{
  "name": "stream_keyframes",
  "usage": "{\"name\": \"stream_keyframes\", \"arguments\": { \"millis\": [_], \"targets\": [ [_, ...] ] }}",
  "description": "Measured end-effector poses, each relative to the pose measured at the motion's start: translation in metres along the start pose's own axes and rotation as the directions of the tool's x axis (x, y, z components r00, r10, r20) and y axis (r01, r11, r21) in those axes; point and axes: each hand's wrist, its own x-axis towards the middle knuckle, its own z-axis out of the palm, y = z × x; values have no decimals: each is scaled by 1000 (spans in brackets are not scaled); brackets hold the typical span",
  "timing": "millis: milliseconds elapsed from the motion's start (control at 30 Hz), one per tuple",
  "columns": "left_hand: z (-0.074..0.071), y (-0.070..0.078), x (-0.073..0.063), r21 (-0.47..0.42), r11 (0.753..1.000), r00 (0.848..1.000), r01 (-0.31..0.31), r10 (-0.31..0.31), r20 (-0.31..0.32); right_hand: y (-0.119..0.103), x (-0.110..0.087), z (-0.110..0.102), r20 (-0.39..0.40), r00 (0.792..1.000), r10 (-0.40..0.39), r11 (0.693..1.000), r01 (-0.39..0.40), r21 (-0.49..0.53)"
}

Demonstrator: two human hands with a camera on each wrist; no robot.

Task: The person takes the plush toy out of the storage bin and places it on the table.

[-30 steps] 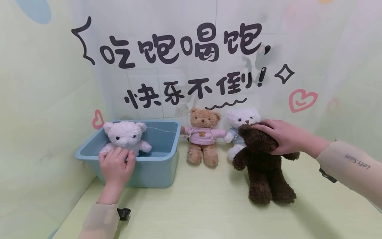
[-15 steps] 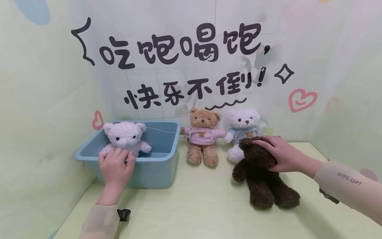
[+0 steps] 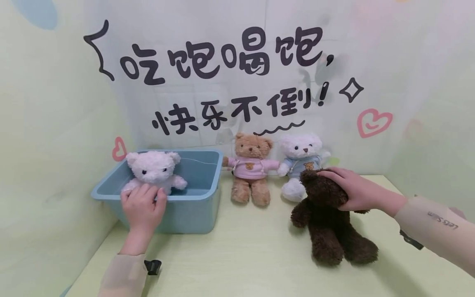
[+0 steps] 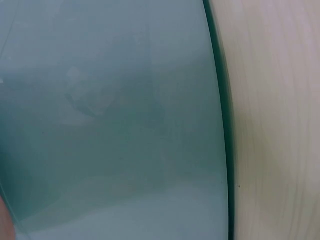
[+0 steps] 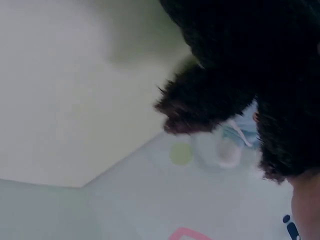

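In the head view my right hand (image 3: 354, 187) grips the head of a dark brown teddy bear (image 3: 328, 222). The bear sits on the table with its legs spread toward me, leaning a little back. Its dark fur fills the upper right of the right wrist view, one arm (image 5: 195, 107) sticking out. At the left, my left hand (image 3: 144, 206) holds the front rim of a blue plastic tub (image 3: 193, 214), fingers curled over the edge. Inside the tub, a white teddy bear (image 3: 152, 167) faces me, its lower body hidden by the rim and hand.
Against the back wall sit a tan teddy bear (image 3: 251, 169) in a pink hoodie and a white teddy bear (image 3: 301, 152) in a blue hoodie, the latter partly covered by the brown bear. A printed curtain (image 3: 208, 24) hangs behind the pale table (image 3: 237, 264).
My right hand has lowered the brown bear and shifted it slightly toward me; its legs have slid forward and apart, uncovering more of the blue-hoodie bear. My left hand stays on the tub.
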Motion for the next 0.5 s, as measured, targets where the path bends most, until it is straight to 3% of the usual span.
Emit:
{"name": "stream_keyframes", "arguments": {
  "millis": [67, 167, 333, 500],
  "targets": [
    [-1, -2, 1, 0, 1000, 1000, 4, -3, -10, 0, 6, -4, 33, 999, 41, 999, -42, 34],
    [-3, -3, 2, 8, 1000, 1000, 4, -3, -13, -4, 15, -9, 90, 983, 159, 985, -164, 59],
    [-3, -3, 2, 18, 1000, 1000, 1, -1, 14, -8, 30, -14, 156, 917, 367, 925, -377, 43],
    [-2, -1, 0, 23, 1000, 999, 10, -11, 37, -7, 40, -14, 183, 885, 429, 901, -434, -12]
  ]
}}
